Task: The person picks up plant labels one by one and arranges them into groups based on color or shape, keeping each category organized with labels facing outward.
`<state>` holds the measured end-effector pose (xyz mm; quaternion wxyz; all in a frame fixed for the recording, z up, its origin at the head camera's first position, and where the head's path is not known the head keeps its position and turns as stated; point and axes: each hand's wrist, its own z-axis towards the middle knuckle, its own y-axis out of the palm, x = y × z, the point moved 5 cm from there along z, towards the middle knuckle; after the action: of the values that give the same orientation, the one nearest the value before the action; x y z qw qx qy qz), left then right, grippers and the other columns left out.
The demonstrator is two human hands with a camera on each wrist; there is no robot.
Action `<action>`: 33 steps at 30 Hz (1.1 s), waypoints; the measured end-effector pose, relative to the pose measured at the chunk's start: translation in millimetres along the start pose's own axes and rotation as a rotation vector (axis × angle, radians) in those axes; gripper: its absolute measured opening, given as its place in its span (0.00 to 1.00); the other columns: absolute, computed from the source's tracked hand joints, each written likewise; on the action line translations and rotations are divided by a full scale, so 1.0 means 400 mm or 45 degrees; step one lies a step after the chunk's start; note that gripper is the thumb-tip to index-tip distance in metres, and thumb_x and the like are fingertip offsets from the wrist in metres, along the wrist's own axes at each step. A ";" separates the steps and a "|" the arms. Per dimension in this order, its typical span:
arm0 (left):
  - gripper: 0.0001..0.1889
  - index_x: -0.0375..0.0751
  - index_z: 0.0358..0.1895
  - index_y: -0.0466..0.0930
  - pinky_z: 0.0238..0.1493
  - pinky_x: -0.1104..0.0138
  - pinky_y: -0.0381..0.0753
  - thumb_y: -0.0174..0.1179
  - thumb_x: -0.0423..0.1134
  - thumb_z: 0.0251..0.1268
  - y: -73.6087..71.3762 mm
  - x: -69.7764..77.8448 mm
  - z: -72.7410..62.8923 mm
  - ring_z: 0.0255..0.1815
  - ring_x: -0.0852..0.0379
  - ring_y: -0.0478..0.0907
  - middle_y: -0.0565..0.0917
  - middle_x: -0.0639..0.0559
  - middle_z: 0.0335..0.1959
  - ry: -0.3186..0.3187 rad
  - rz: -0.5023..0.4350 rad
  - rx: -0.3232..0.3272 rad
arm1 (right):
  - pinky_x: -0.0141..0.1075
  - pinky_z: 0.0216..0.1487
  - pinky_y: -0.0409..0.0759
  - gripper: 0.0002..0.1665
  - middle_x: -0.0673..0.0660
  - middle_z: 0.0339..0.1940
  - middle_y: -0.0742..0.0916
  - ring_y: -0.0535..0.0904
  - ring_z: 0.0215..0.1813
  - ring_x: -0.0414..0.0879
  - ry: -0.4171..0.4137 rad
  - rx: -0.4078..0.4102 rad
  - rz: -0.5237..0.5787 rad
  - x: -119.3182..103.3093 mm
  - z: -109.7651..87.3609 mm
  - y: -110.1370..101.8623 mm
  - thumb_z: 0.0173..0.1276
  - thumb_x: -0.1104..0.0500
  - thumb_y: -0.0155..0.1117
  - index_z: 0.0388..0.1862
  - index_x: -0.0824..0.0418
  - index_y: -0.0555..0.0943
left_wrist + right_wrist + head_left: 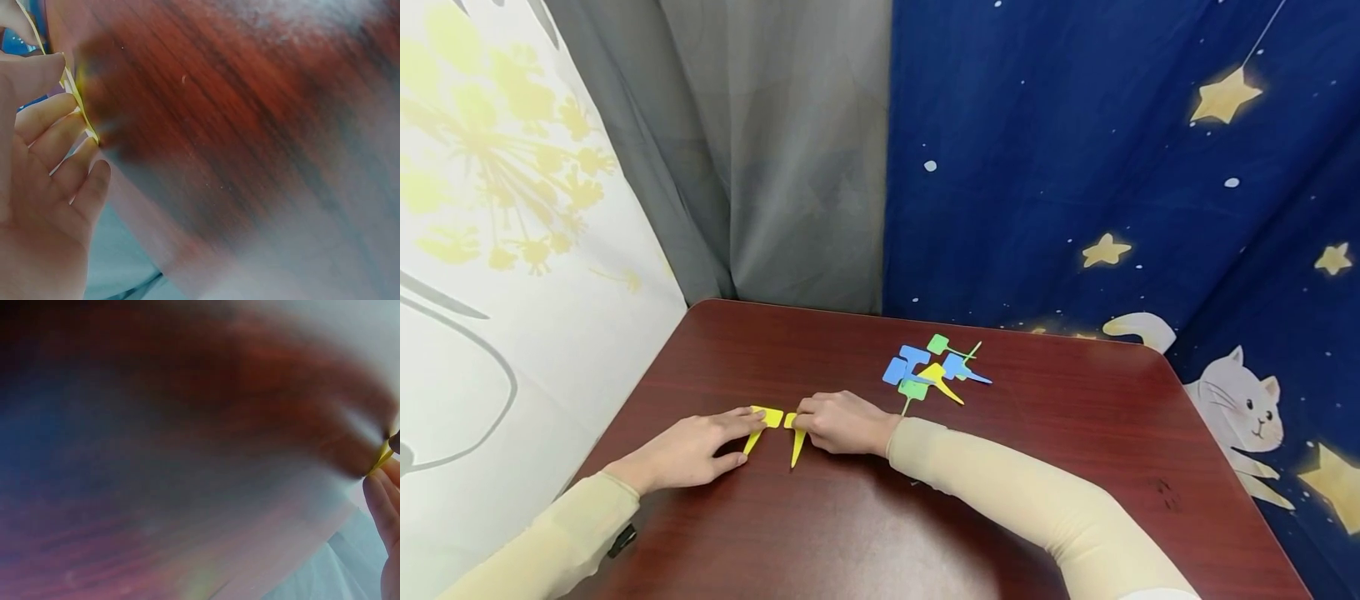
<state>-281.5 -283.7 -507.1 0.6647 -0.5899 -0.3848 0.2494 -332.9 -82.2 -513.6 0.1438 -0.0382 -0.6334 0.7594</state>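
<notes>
Two yellow T-shaped plant labels lie side by side on the dark red table, stems toward the near edge. My left hand (696, 447) rests its extended fingers on the left yellow plant label (771, 417), with the thumb by its stem tip. In the left wrist view, the fingers (55, 128) reach along this label's thin edge. My right hand (844, 423) pinches the head of the right yellow plant label (798, 448); part of that head is hidden under the fingers. The right wrist view shows a bit of yellow (379, 461) between thumb and fingers at its edge.
Beyond my right hand lies a loose, overlapping group of plant labels: several blue ones (914, 357), several green ones (937, 343) and a yellow one (934, 373). Grey and blue curtains hang behind the table (1037, 408), and a white printed cloth (550, 275) hangs at left.
</notes>
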 end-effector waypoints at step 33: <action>0.26 0.47 0.69 0.77 0.62 0.49 0.76 0.62 0.50 0.71 0.001 0.005 -0.012 0.74 0.51 0.67 0.71 0.53 0.73 0.013 0.052 0.061 | 0.27 0.44 0.79 0.14 0.47 0.49 0.83 0.77 0.48 0.39 -0.024 -0.024 -0.044 -0.003 0.021 0.006 0.69 0.59 0.63 0.51 0.49 0.87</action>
<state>-276.4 -284.8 -507.0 0.6754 -0.5827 -0.3631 0.2691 -334.0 -90.7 -514.4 0.1505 -0.0215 -0.6424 0.7511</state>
